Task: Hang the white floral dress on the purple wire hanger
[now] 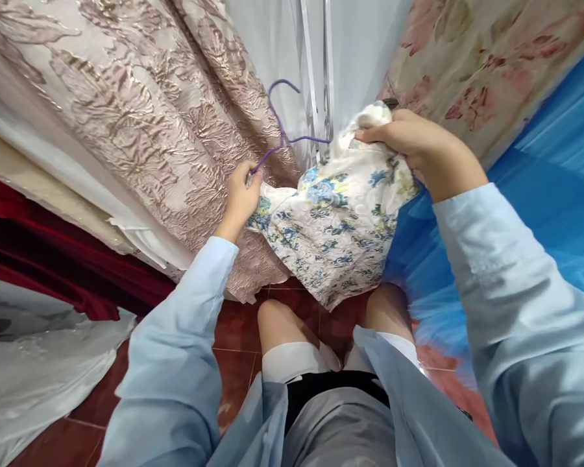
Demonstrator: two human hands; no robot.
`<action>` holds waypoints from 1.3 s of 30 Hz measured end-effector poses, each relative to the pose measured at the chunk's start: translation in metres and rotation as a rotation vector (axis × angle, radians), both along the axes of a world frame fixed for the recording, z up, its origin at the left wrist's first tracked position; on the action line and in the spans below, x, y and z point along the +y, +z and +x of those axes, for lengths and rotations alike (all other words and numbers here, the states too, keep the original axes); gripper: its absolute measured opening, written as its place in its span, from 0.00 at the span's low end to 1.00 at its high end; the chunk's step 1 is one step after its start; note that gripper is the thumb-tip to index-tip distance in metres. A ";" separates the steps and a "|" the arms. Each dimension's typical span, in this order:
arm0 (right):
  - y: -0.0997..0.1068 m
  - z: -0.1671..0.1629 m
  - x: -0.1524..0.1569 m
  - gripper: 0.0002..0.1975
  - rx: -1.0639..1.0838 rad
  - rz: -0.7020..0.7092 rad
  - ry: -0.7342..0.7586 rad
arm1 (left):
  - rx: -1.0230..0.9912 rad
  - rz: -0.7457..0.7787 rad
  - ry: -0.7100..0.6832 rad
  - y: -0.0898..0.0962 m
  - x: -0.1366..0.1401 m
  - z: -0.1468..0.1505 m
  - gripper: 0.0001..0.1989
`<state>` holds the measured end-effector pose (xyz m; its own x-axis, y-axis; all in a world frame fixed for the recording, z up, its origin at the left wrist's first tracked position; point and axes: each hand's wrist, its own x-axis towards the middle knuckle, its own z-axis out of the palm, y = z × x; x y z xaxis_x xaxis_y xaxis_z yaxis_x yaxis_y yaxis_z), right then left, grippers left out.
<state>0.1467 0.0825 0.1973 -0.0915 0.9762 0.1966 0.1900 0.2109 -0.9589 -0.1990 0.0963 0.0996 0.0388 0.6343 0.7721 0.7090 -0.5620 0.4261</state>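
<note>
A white top with blue and yellow flowers (331, 227) hangs in front of me, stretched between both hands. My left hand (243, 194) is closed at its left shoulder, gripping the end of a purple wire hanger (283, 130) together with the cloth. The hanger's hook points up, and its other arm runs toward the top's neckline. My right hand (413, 139) pinches the bunched cloth of the right shoulder, thumb on top. Part of the hanger's right end is hidden by the fabric.
A pink embossed fabric (165, 130) hangs close on the left, beside dark red cloth (53, 253). Blue tulle (540, 194) and a floral fabric (486, 58) are on the right. White cloth (360, 45) hangs behind. Red tiles (233, 363) cover the floor.
</note>
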 end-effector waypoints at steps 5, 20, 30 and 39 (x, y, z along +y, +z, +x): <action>-0.019 -0.050 -0.040 0.03 -0.114 -0.016 0.502 | -0.105 -0.114 0.027 -0.032 -0.007 -0.024 0.31; -0.118 -0.030 -0.049 0.21 -0.211 0.473 0.211 | -0.370 -0.507 -0.614 -0.011 -0.044 0.151 0.34; -0.144 0.031 -0.054 0.25 -0.055 0.219 0.029 | -0.068 -0.684 -1.018 -0.016 -0.059 0.135 0.46; -0.139 0.018 -0.060 0.21 -0.071 0.224 0.098 | 0.326 -0.271 -0.465 -0.027 -0.077 0.136 0.23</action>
